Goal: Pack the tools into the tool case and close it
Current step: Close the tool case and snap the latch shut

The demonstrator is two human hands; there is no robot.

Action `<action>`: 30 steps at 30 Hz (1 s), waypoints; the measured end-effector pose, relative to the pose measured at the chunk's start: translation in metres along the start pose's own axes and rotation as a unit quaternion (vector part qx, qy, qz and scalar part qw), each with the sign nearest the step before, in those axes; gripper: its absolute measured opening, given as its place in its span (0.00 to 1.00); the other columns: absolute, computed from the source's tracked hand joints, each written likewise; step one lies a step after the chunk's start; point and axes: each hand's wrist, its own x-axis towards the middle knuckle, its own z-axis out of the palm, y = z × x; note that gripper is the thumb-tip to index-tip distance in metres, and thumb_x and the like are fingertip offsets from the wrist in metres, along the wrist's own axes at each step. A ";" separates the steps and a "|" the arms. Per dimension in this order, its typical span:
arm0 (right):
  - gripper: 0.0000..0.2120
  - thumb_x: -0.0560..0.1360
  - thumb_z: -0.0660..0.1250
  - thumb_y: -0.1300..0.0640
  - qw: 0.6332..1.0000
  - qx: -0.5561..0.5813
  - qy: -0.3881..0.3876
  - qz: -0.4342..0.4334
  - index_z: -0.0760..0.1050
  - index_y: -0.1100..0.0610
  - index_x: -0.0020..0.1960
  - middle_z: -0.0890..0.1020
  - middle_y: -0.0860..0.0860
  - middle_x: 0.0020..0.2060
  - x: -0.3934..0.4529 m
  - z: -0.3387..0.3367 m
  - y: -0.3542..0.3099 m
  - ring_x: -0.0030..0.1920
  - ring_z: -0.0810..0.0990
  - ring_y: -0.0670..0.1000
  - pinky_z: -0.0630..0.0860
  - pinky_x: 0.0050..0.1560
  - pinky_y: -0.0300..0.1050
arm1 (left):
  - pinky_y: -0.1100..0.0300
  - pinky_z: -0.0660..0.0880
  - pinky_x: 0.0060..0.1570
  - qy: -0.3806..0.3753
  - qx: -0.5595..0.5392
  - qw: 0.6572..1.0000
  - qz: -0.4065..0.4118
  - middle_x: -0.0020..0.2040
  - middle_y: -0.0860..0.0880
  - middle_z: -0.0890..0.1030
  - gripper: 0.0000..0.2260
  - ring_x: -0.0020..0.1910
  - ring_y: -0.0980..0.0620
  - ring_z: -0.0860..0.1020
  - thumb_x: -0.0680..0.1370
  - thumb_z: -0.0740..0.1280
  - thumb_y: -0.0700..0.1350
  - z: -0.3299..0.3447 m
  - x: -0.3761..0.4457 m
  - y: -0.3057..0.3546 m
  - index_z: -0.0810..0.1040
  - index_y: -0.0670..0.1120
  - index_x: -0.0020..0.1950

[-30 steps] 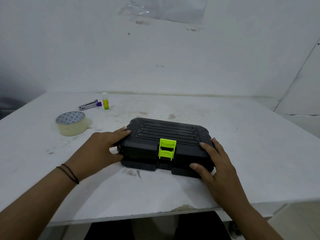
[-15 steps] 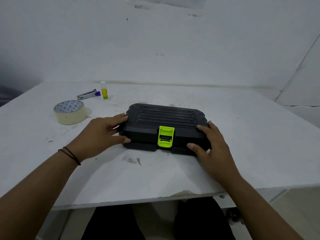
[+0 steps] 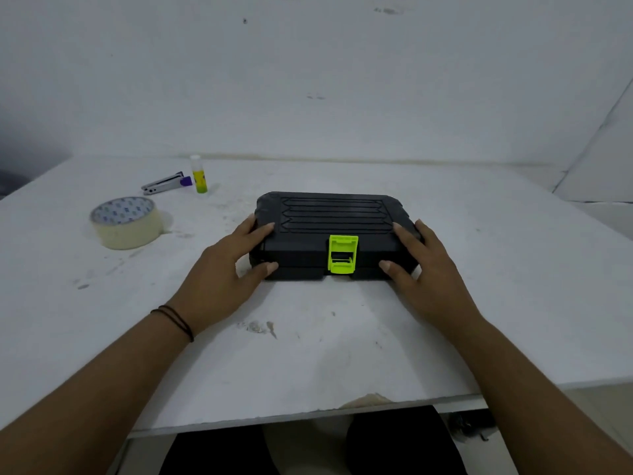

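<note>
A black tool case (image 3: 329, 214) lies flat on the white table (image 3: 308, 354), lid down, with its lime-green latch (image 3: 342, 253) facing me. My left hand (image 3: 222, 272) grips the case's left front corner, fingers on the lid and thumb against the front side. My right hand (image 3: 431, 272) grips the right front corner the same way. No loose tools are visible; the inside of the case is hidden.
A roll of beige tape (image 3: 125, 222) lies to the left of the case. Behind it are a small stapler (image 3: 162, 183) and an upright glue stick (image 3: 198, 174). A white wall bounds the table's far side.
The case has slid away from me and turned square to the table edge. Both hands stayed on its front corners.
</note>
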 end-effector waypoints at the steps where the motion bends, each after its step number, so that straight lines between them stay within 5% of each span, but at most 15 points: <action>1: 0.29 0.74 0.66 0.49 1.000 -0.012 -0.002 -0.005 0.61 0.47 0.72 0.56 0.50 0.75 0.000 0.000 0.001 0.74 0.55 0.47 0.53 0.64 0.33 | 0.69 0.58 0.67 0.007 0.013 1.000 0.003 0.74 0.52 0.61 0.27 0.70 0.59 0.62 0.73 0.70 0.49 0.002 -0.001 0.001 0.67 0.53 0.71; 6: 0.32 0.72 0.67 0.45 0.998 -0.062 -0.012 -0.017 0.60 0.46 0.72 0.57 0.54 0.75 0.000 -0.001 0.006 0.74 0.58 0.53 0.58 0.70 0.48 | 0.47 0.57 0.70 0.033 0.193 0.976 0.096 0.74 0.44 0.63 0.30 0.73 0.48 0.61 0.69 0.62 0.63 0.007 0.014 0.014 0.72 0.45 0.63; 10: 0.36 0.68 0.53 0.34 0.991 -0.129 -0.004 -0.041 0.61 0.49 0.73 0.59 0.52 0.74 0.001 -0.003 -0.003 0.75 0.54 0.53 0.56 0.71 0.60 | 0.44 0.60 0.70 -0.021 0.274 0.949 0.152 0.73 0.45 0.66 0.33 0.71 0.46 0.65 0.71 0.59 0.62 0.026 0.023 0.031 0.64 0.47 0.72; 13: 0.31 0.71 0.55 0.40 0.989 -0.110 0.004 -0.097 0.61 0.49 0.72 0.66 0.48 0.71 0.006 0.000 -0.023 0.74 0.57 0.50 0.55 0.72 0.59 | 0.44 0.64 0.68 -0.017 0.277 0.952 0.132 0.69 0.45 0.72 0.30 0.68 0.46 0.70 0.71 0.58 0.60 0.034 0.023 0.035 0.69 0.47 0.69; 16: 0.23 0.72 0.58 0.46 0.974 -0.138 0.017 -0.182 0.72 0.52 0.65 0.76 0.50 0.60 0.012 0.010 -0.034 0.66 0.69 0.52 0.63 0.66 0.59 | 0.44 0.66 0.66 -0.011 0.277 0.951 0.138 0.68 0.45 0.73 0.30 0.67 0.46 0.71 0.69 0.61 0.60 0.034 0.024 0.034 0.71 0.47 0.68; 23: 0.06 0.70 0.69 0.59 0.953 -0.135 0.090 -0.257 0.81 0.57 0.46 0.80 0.54 0.46 0.010 0.021 -0.031 0.49 0.78 0.55 0.72 0.50 0.51 | 0.45 0.66 0.65 -0.004 0.265 0.953 0.150 0.68 0.45 0.73 0.29 0.67 0.46 0.71 0.69 0.64 0.57 0.035 0.025 0.029 0.70 0.48 0.68; 30: 0.04 0.70 0.71 0.55 0.935 -0.195 0.076 -0.288 0.79 0.55 0.39 0.79 0.52 0.44 -0.014 0.026 -0.025 0.49 0.77 0.53 0.69 0.57 0.55 | 0.46 0.62 0.66 0.035 0.194 0.972 0.127 0.67 0.46 0.74 0.26 0.67 0.47 0.71 0.71 0.58 0.57 0.035 0.022 0.039 0.74 0.47 0.66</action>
